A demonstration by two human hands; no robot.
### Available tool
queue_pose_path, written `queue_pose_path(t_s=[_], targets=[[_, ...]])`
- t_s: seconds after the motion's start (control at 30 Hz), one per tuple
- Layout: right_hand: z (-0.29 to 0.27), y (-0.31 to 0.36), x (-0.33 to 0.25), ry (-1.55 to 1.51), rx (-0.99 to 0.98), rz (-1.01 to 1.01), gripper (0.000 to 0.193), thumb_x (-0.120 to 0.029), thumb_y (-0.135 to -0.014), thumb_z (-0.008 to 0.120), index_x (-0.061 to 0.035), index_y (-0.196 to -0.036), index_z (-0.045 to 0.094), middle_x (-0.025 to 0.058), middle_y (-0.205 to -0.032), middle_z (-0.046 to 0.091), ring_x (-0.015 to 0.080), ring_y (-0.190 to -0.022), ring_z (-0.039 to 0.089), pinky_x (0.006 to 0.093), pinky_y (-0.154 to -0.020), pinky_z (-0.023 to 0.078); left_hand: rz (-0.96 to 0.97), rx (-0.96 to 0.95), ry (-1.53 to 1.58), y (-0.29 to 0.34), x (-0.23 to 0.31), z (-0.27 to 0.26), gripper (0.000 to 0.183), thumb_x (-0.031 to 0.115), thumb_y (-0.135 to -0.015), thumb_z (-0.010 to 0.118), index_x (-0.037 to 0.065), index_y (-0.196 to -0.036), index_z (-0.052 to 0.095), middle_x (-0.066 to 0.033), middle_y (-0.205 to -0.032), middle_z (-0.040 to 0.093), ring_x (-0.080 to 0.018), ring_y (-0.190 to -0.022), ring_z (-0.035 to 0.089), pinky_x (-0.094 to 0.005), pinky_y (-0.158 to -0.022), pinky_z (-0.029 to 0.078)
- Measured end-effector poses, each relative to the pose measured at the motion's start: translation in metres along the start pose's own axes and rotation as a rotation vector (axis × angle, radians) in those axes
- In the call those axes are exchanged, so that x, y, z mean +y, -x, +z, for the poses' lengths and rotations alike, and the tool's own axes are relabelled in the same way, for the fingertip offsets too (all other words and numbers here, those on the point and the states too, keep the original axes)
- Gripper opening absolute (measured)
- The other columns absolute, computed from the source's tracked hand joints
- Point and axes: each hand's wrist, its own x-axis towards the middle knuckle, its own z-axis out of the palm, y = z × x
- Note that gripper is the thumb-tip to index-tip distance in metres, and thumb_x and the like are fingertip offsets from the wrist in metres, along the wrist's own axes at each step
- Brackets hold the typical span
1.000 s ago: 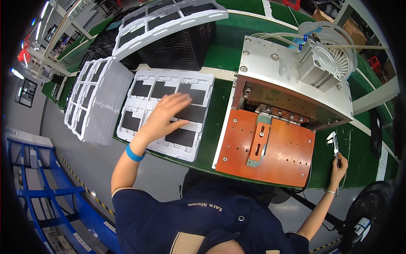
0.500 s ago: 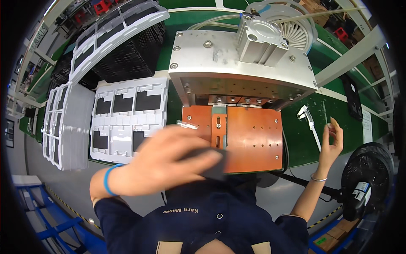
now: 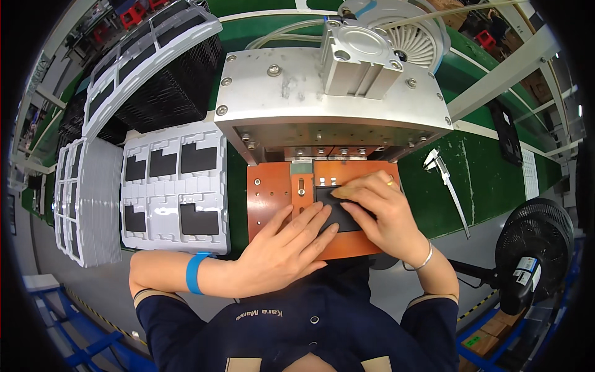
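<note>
A flat black piece [image 3: 341, 218] lies on the orange work plate [image 3: 268, 208] in front of the metal press [image 3: 279, 84]. My left hand [image 3: 276, 248] rests over its left part, fingers stretched out, their tips on the black surface. My right hand [image 3: 387, 214] is closed in a pinch at the upper right of the piece; the fingers hide exactly what they grip. Small white squares [image 3: 327, 181] show along the piece's far edge. The slotted orange guide block [image 3: 301, 186] stands just left of the piece.
At left, a white tray [image 3: 175, 189] holds several black pieces; beside it rise stacked white trays [image 3: 102, 204] and, behind, a stack of black trays [image 3: 180, 84]. A caliper [image 3: 449, 186] lies on the green table at right. A black fan [image 3: 534, 248] stands at the right.
My left hand has brought the black piece rightward onto the orange plate and spread its fingers on it. My right hand has come in from beside the caliper to the piece.
</note>
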Motion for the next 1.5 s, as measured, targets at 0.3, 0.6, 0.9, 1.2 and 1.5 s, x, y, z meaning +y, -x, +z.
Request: queue_pose_path(t_s=[0.3, 0.6, 0.9, 1.2, 1.5], targets=[[0.021, -0.007, 0.002, 0.267, 0.009, -0.143, 0.033, -0.005, -0.074, 0.067, -0.0027, -0.108, 0.068, 0.0075, -0.107, 0.064, 0.0251, -0.102, 0.060, 0.0377, -0.086, 0.047, 0.075, 0.004, -0.017, 0.001, -0.013, 0.003, 0.062, 0.049, -0.090, 0.062, 0.008, -0.136, 0.056, -0.0167, -0.142, 0.053, -0.0261, -0.134, 0.048, -0.0478, -0.104, 0.041], [0.021, -0.003, 0.006, 0.327, 0.204, -0.046, 0.026, -0.008, -0.077, 0.073, -0.0073, -0.102, 0.071, 0.0047, -0.111, 0.063, 0.0248, -0.104, 0.055, 0.0385, -0.088, 0.044, 0.102, 0.007, -0.058, 0.000, -0.015, 0.001, 0.061, 0.050, -0.090, 0.061, 0.007, -0.133, 0.058, -0.0165, -0.139, 0.055, -0.0257, -0.134, 0.048, -0.0486, -0.103, 0.042], [0.018, -0.005, 0.000, 0.419, 0.091, -0.035, 0.030, -0.008, -0.073, 0.077, -0.0092, -0.104, 0.073, 0.0064, -0.111, 0.064, 0.0273, -0.103, 0.055, 0.0371, -0.086, 0.045, 0.083, -0.021, -0.044, 0.000, -0.014, 0.000, 0.061, 0.049, -0.087, 0.066, 0.012, -0.135, 0.058, -0.0143, -0.141, 0.054, -0.0263, -0.130, 0.052, -0.0485, -0.107, 0.037], [-0.007, 0.027, -0.002, 0.082, -0.059, 0.051, 0.043, -0.023, -0.074, 0.081, -0.0063, -0.112, 0.069, 0.0092, -0.117, 0.064, 0.0281, -0.107, 0.059, 0.0380, -0.091, 0.047, 0.029, -0.079, 0.185, -0.001, -0.019, -0.006, 0.078, 0.064, -0.084, 0.062, 0.009, -0.138, 0.056, -0.0174, -0.145, 0.049, -0.0345, -0.134, 0.046, -0.0531, -0.110, 0.033], [-0.006, -0.002, 0.026, -0.017, -0.051, 0.014, 0.037, -0.021, -0.072, 0.082, -0.0071, -0.104, 0.072, 0.0076, -0.117, 0.066, 0.0290, -0.108, 0.059, 0.0396, -0.093, 0.049, -0.014, -0.067, 0.241, -0.019, -0.047, -0.010, 0.079, 0.062, -0.084, 0.064, 0.006, -0.139, 0.052, -0.0192, -0.147, 0.045, -0.0378, -0.139, 0.038, -0.0555, -0.108, 0.035]])
